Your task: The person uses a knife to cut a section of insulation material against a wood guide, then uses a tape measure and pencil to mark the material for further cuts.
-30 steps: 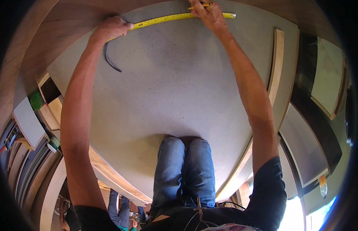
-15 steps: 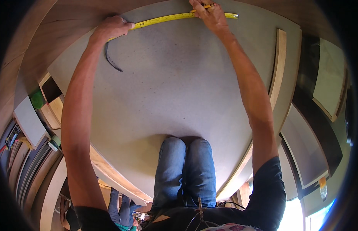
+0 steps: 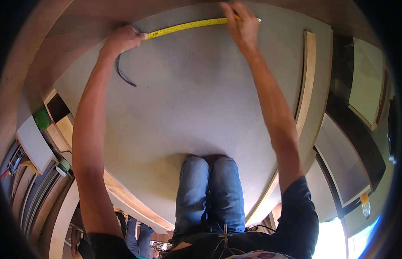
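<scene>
A yellow tape measure (image 3: 188, 26) lies stretched along the far part of a large grey board (image 3: 188, 99). My left hand (image 3: 123, 42) is closed around its near-left end, and the fingers hide any case. From beneath that hand a dark curved strap (image 3: 124, 77) trails onto the board. My right hand (image 3: 244, 26) is over the other end of the blade, covering most of it, with only the metal tip showing beyond. A yellow pencil (image 3: 238, 18) is pinched in its fingers.
A wooden strip (image 3: 309, 64) lies along the board's right side. Panels (image 3: 339, 159) lean at the right, and stacked boards (image 3: 34, 198) with a green tape roll (image 3: 63, 166) sit at the left. My knees (image 3: 209, 181) rest on the board; another person's legs (image 3: 138, 235) show behind.
My right hand has shifted along the tape toward its tip, which it now mostly covers. My left hand keeps its hold. The whole view has tilted slightly.
</scene>
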The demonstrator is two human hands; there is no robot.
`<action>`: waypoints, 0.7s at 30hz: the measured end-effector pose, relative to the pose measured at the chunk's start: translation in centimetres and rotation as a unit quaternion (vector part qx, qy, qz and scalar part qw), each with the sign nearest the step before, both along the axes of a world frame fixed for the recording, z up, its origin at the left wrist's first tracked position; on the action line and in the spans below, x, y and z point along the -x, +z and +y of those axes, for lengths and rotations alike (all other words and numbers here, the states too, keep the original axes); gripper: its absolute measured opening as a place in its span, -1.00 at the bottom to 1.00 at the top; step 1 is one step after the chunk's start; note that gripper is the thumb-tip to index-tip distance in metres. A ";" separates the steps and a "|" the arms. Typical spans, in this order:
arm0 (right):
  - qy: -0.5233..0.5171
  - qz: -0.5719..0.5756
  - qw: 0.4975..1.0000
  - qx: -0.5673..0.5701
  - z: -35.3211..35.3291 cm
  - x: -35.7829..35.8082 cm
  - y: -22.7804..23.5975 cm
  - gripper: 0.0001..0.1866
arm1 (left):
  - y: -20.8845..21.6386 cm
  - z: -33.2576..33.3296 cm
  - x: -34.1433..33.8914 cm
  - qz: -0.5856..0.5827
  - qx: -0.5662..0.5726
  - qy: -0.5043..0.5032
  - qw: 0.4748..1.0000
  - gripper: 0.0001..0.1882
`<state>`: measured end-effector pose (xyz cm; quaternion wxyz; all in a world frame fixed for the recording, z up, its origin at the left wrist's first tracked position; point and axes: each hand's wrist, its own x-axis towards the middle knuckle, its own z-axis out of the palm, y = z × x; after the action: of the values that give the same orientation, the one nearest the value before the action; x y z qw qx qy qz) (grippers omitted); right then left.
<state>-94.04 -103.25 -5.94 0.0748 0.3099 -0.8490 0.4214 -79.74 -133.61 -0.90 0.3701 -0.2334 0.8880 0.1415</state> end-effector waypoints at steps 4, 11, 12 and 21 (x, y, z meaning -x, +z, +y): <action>-0.111 -0.136 0.983 0.058 7.5 -7.4 0.5 -0.77 | 0.7 0.3 0.3 -0.036 -0.008 0.013 0.999 -0.48; -0.066 -0.086 0.984 -0.141 16.1 -24.2 -0.2 -0.69 | 0.7 1.0 0.7 -0.052 0.006 0.017 0.998 -0.48; -0.054 -0.073 0.986 -0.138 16.3 -24.8 -0.8 -0.58 | 0.7 1.1 0.8 -0.066 0.008 0.021 0.998 -0.49; -0.060 -0.076 0.966 -0.239 17.6 -25.9 -2.2 -0.64 | 0.6 2.0 0.7 -0.034 0.026 -0.020 0.999 -0.45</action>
<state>-68.14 -85.64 -8.09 -0.0406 0.2344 -0.9453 0.2232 -80.48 -131.63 -0.30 0.3962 -0.2299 0.8830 0.1029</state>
